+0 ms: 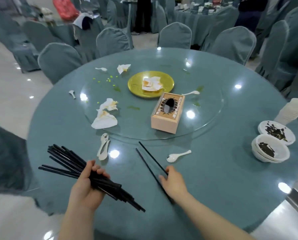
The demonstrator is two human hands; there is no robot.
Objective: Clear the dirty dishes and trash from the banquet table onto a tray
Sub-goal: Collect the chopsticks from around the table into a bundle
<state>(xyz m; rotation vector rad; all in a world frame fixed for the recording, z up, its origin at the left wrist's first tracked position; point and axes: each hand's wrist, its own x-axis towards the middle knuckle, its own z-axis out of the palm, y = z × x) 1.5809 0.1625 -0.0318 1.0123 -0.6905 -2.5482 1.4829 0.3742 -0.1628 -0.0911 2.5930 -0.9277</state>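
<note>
On the round teal table point(214, 170), left hand point(86, 189) grips a bundle of black chopsticks point(70, 165); right hand point(174, 182), fingers curled, pinches two loose chopsticks point(148, 158) beside it.

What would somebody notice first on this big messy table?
Probably the fat bundle of black chopsticks gripped in the left hand near the front edge. Then the shiny gold plate with a crumpled napkin in the middle, just behind the wooden tissue box.
</note>
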